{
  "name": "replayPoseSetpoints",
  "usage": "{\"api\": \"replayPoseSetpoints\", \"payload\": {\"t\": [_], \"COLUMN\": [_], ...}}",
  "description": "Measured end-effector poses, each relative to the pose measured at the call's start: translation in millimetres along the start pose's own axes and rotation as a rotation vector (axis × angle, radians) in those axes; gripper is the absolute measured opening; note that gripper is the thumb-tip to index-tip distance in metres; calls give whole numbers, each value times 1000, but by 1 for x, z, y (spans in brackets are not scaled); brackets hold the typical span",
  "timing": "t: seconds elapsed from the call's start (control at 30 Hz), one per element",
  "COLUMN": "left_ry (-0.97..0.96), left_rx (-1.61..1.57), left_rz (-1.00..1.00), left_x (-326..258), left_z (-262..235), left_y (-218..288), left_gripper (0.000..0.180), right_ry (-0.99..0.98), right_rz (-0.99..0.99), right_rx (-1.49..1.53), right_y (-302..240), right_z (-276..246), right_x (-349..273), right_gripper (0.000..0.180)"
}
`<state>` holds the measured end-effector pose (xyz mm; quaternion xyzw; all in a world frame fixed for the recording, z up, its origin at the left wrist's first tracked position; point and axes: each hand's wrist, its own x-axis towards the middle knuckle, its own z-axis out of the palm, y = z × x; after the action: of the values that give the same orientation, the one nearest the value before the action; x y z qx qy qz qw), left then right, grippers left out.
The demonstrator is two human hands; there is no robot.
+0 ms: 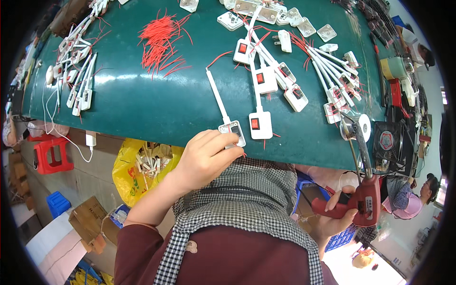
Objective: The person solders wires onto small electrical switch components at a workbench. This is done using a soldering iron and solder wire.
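Observation:
At the table's near edge my left hand (206,156) is closed on a small white switch housing (227,128), its open back with metal contacts facing up. From that housing a white tube (217,95) runs away across the table, with a red wire at its far end. My right hand (335,213) grips the handle of a red soldering gun (368,204) at the right, off the table edge. A white solder reel (363,127) sits by the gun's metal rods. Just right of my left hand lies a finished-looking white switch (261,126) with a red rocker.
Loose red wires (164,40) lie in a pile on the green table (128,109). Bundles of white tubes with switches (332,76) are at right and left. White housing shells (304,27) lie at the back. A yellow bag (126,166) and red stool (52,156) stand below.

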<state>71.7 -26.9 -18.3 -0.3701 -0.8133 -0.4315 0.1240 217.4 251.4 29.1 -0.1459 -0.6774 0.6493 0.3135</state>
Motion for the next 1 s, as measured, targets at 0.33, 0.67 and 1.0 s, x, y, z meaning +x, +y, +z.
{"api": "replayPoseSetpoints", "payload": {"t": [0.33,0.67,1.0], "left_ry": [21,116,57], "left_rx": [-731,-446,-393], "left_rz": [-513,-612,-614], "left_x": [5,12,16], "left_z": [-2,0,1], "left_y": [-15,8,5], "left_gripper": [12,11,12], "right_ry": [-206,-617,-879], "right_rz": [246,282,227], "right_rx": [-8,-492,-490], "right_y": [-20,-14,3], "right_z": [21,0,-17], "right_x": [-13,-14,-11], "right_gripper": [82,75,68]}}
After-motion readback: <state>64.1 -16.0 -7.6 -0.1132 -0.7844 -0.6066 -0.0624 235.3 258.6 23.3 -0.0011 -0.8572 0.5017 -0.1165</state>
